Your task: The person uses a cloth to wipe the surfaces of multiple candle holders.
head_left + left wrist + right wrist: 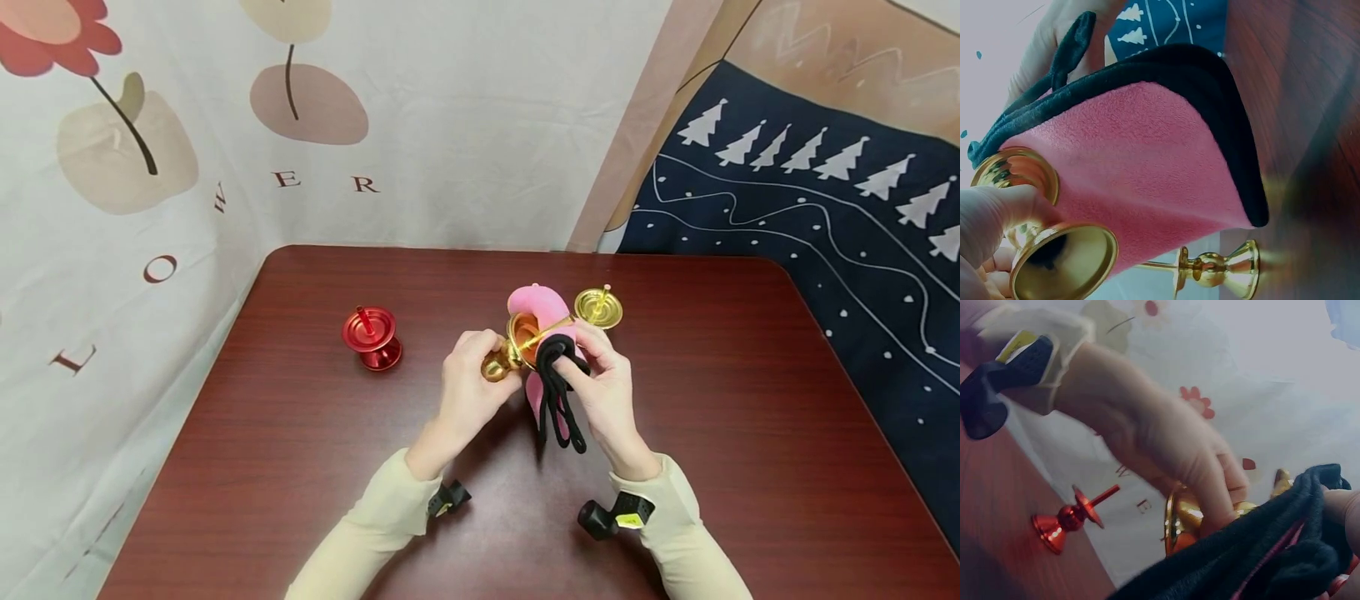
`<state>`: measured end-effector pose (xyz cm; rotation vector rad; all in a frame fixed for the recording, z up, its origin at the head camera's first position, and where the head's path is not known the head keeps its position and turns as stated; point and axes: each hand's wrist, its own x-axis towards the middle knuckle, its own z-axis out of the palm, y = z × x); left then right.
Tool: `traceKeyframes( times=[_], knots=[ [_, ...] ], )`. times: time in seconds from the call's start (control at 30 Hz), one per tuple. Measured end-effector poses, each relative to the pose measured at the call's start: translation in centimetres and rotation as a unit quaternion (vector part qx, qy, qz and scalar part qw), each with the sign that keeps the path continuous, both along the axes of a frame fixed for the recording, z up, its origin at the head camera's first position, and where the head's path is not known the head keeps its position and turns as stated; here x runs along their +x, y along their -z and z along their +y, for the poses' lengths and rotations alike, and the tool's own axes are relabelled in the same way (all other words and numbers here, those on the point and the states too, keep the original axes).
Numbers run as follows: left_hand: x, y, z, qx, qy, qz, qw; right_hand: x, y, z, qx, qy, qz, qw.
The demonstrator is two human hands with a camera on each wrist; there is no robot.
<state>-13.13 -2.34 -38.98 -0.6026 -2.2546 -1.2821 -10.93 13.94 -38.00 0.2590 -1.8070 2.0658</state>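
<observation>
My left hand (471,387) grips a shiny gold candlestick (496,367) by its stem end, tilted so its dish faces the right hand. In the right hand (609,390) is a pink plush cloth (536,301) with black edging (553,377), bunched between thumb and fingers. The cloth lies right at the candlestick's dish and spike, and folds of the black edging hang down in front. In the left wrist view, the candlestick's hollow base (1063,265) faces the camera, with the pink cloth (1141,150) spread behind it.
A red metal candlestick (377,335) stands upright on the dark wood table (300,450), left of the hands. Another gold candlestick (598,308) stands just behind the right hand. A white printed curtain (465,125) hangs along the table's far edge.
</observation>
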Motion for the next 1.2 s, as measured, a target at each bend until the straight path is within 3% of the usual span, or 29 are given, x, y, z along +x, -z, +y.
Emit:
traceKeyframes(
  times=[0.17, 0.33, 0.57, 0.93, 1.2],
  knots=[
    [0.2, -0.2, 0.3, -0.034, 0.004, 0.022, 0.9992, 0.0, -0.1, -0.4, 0.016, 0.053, -0.003, 0.9985],
    [0.3, -0.2, 0.4, -0.05, 0.014, 0.029, 0.9982, 0.0, 0.0, -1.1, 0.0, 0.102, 0.012, 0.9947],
    [0.2, -0.2, 0.4, -0.031, 0.025, 0.027, 0.9989, -0.3, 0.1, -1.5, -0.016, 0.126, 0.058, 0.9902],
    [-0.2, -0.2, 0.7, -0.033, 0.026, 0.013, 0.999, -0.5, -0.1, -1.6, -0.093, 0.166, 0.064, 0.9797],
    [-0.1, -0.4, 1.0, -0.028, 0.03, 0.016, 0.999, -0.8, 0.1, -1.7, -0.069, 0.227, 0.095, 0.9668]
  ],
)
